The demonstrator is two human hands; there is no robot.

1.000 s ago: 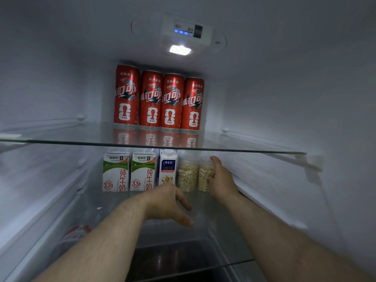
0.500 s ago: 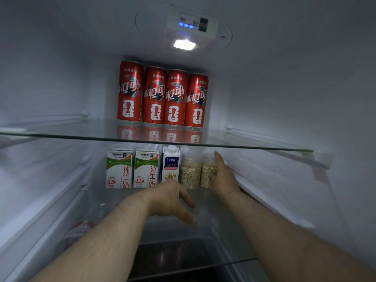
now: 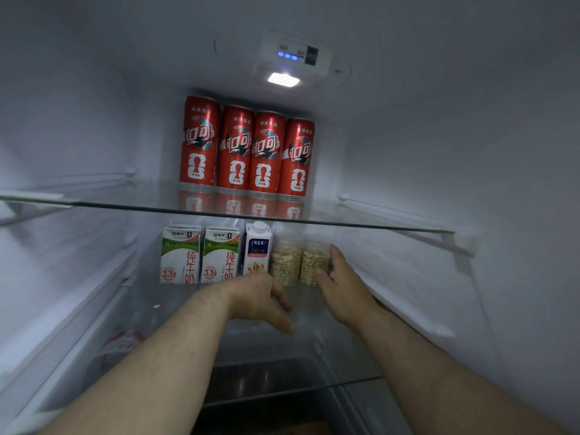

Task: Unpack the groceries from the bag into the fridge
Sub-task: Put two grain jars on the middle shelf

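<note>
Still cups the oat jar (image 3: 314, 262) with right hand (image 3: 345, 287), settling it beside the second jar (image 3: 285, 265); hovers left hand (image 3: 260, 296) loosely curled, empty. Nearly placed.

Ceiling lamp (image 3: 283, 79) lit, control panel (image 3: 298, 54) with blue dots beside it; glass shelf (image 3: 110, 196) across middle; blurred red-white packet (image 3: 120, 346) low left.

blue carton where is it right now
Head view: the blue carton stands on the lower shelf, mid-row, between the right milk carton and the left oat jar.
</note>
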